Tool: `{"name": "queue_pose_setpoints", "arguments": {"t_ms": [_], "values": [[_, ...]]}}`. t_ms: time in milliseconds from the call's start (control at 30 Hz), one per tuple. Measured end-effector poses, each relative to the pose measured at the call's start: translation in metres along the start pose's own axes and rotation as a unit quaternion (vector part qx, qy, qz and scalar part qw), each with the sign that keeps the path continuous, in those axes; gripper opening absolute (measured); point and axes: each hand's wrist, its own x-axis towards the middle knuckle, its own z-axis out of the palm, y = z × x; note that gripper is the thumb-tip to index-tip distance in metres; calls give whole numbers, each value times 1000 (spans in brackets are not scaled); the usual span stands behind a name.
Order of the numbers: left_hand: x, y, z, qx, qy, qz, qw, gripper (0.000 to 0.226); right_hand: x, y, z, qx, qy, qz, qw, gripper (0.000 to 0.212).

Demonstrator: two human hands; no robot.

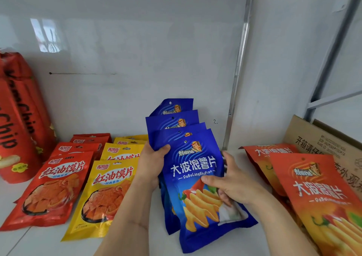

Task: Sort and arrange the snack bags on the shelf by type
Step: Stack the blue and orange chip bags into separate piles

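Observation:
A fanned stack of several blue chip bags (pixel 194 169) stands tilted in the middle of the white shelf (pixel 137 236). My left hand (pixel 150 163) grips the stack's left edge, thumb on the front bag. My right hand (pixel 229 181) holds the right edge, thumb across the front bag's face. To the left lie overlapping rows of red snack bags (pixel 52 189) and yellow snack bags (pixel 105 193). Orange-red chip bags (pixel 321 193) lie at the right.
Tall red chip bags (pixel 17 122) stand at the far left against the white back wall. A cardboard box (pixel 321 138) sits behind the orange-red bags at the right. A metal upright (pixel 238 69) runs down the back corner.

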Motion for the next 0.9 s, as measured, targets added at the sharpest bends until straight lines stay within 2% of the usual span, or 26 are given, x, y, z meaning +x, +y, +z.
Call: {"name": "queue_pose_setpoints", "arguments": {"t_ms": [67, 133, 200, 267, 367, 500, 900], "values": [[-1, 0, 3, -10, -12, -32, 999, 26, -7, 1, 10, 63, -21, 17, 998, 69], [-2, 2, 7, -4, -19, -61, 998, 23, -9, 5, 14, 69, -8, 15, 997, 67], [-2, 4, 9, 1, -20, -79, 997, 18, -12, 5, 15, 76, 6, 14, 997, 56], [-1, 6, 10, 12, -26, -86, 996, 23, -14, 4, 16, 85, 14, 15, 996, 51], [3, 2, 9, 55, -8, -78, 995, 30, -13, 7, 26, 79, 33, 21, 996, 61], [10, -2, 6, 159, 17, -54, 986, 57, -8, 9, 38, 57, 60, 11, 997, 56], [27, 9, 9, 349, -5, -13, 937, 61, 5, 19, 61, 43, 154, -25, 987, 54]]}}
